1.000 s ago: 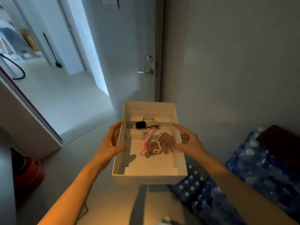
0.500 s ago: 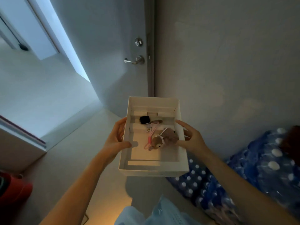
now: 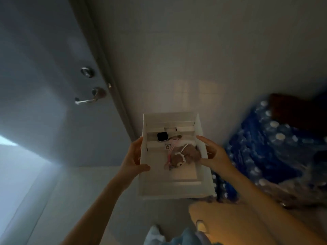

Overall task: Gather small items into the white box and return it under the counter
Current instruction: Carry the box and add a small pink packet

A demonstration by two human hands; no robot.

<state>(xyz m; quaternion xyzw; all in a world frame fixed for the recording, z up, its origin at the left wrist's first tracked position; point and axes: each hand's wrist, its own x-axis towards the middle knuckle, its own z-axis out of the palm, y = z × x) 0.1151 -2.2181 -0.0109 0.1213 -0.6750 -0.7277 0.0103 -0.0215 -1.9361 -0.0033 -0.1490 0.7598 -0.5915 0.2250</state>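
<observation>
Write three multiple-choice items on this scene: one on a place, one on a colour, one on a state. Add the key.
1. Where in the white box does the watch lie?
A. At the far end, beyond the plush toy
B. At the near end, closest to the person
C. Outside it, on the floor

2. What colour is the plush toy?
A. Green
B. Brown
C. Yellow

3. In what state is the white box?
A. Shut with a lid
B. Open-topped, held by both hands
C. Turned upside down

Key:
1 A: the watch sits past the toy, close to the far wall.
2 B: its fur shows brown.
3 B: the left hand and right hand grip the side walls, and the contents are in plain view.
</observation>
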